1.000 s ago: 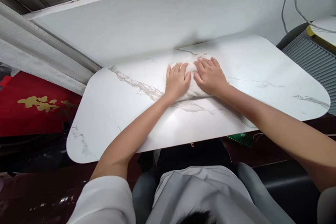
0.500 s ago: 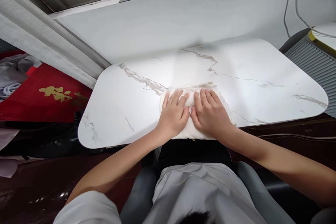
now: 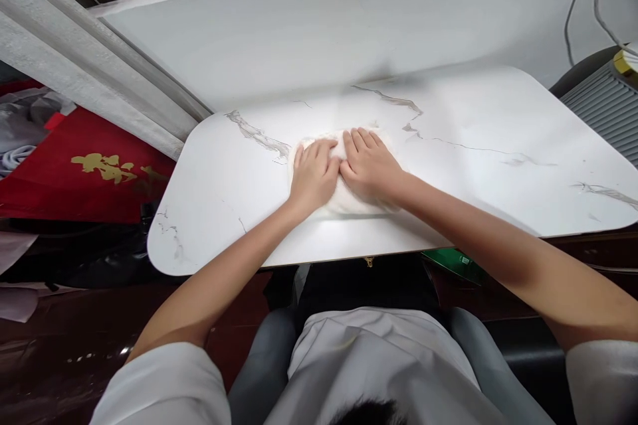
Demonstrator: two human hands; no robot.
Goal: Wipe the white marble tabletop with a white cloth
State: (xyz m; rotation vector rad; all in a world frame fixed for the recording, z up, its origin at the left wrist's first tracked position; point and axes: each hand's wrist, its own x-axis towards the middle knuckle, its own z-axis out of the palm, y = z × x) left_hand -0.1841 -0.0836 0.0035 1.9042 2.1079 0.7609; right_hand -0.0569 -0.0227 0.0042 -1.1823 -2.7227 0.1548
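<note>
A white, fluffy cloth [image 3: 343, 202] lies flat near the middle of a white marble-patterned table [image 3: 214, 199]. My left hand [image 3: 315, 176] rests palm down on the cloth's left part, fingers stretched out. Beside it, my right hand [image 3: 369, 163] presses flat on the right part, its fingers extended and close together. The two thumbs almost meet between the hands. Part of the cloth is hidden under both palms.
Behind the table rises a pale wall [image 3: 299, 40]. To the left hangs a red cloth with gold marks [image 3: 107, 172], beside a grey ridged column [image 3: 100, 66]. A grey ribbed object [image 3: 605, 106] and cables [image 3: 573, 20] are at the right.
Both hands and the cloth have slid away from the table's front edge and slightly left. A strip of tabletop now shows between the cloth and that edge. The camera view has shifted slightly.
</note>
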